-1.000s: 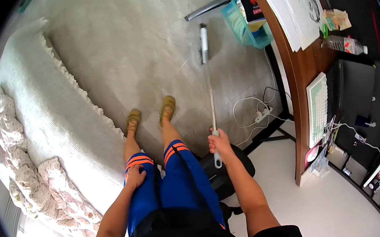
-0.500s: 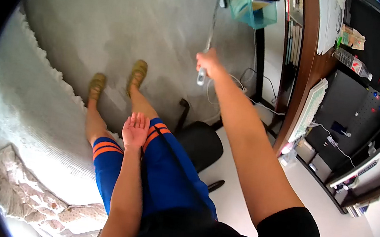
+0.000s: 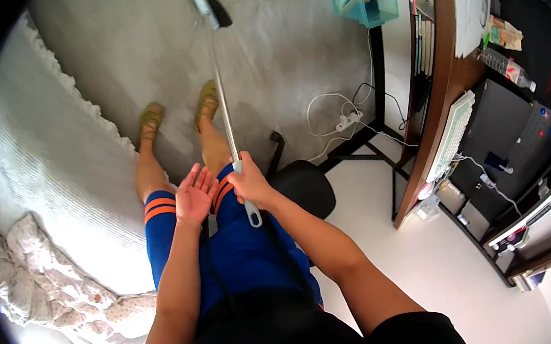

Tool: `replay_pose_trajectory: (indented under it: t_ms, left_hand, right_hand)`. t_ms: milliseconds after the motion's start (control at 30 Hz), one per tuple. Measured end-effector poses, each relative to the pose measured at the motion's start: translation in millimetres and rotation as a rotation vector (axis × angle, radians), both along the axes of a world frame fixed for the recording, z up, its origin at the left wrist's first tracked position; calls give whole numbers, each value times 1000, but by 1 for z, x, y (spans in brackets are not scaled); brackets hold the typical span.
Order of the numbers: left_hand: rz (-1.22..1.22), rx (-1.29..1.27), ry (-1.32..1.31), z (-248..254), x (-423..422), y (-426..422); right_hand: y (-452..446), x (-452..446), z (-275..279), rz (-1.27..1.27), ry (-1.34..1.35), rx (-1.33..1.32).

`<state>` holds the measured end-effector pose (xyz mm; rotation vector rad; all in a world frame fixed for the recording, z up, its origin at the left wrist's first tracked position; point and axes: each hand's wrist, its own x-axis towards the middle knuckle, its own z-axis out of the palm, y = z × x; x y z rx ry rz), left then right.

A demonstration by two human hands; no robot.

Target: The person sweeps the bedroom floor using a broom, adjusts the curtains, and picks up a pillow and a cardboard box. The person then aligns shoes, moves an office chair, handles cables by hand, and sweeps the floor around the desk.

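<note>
A broom [image 3: 224, 101] with a long metal pole slants up from my lap toward the far left of the floor. Its white head with dark bristles lies at the top of the view. Wrapped round the grey grip near the pole's lower end is my right hand [image 3: 250, 181]; the looped handle end sticks out below it. My left hand [image 3: 195, 197] is palm up over my thigh, fingers stretched and apart, holding nothing. It is close beside the broom grip; whether they touch I cannot tell.
A bed [image 3: 78, 170] with a frilled cover runs along the left. A black chair [image 3: 304, 189] is beside my right leg. Cables and a power strip [image 3: 348, 121] lie by the desk frame. On the right, the desk [image 3: 436, 122] carries a keyboard [image 3: 452, 134]. A teal bin [image 3: 359, 5] stands above.
My right hand has come down and left toward my lap with the broom. The broom's head now shows on the floor at upper left. My left hand stays nearly still, palm up.
</note>
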<state>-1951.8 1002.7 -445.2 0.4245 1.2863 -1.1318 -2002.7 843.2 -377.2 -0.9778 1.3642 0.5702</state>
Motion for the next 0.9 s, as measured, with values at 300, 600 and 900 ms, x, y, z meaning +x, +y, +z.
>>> replay_pose_trajectory:
  t_ms: [300,600,900]
  left_hand:
    - [-276,-12,-291,48,94,105]
    - [-599,363,-529,98,140,238]
    - [-986,531,-395,102,96,320]
  right_hand:
    - [12,-14,107,-458,-8,113]
    - [-12,24,-10,-839,-87,218]
    - [67,285,-12,-1122,-335,518]
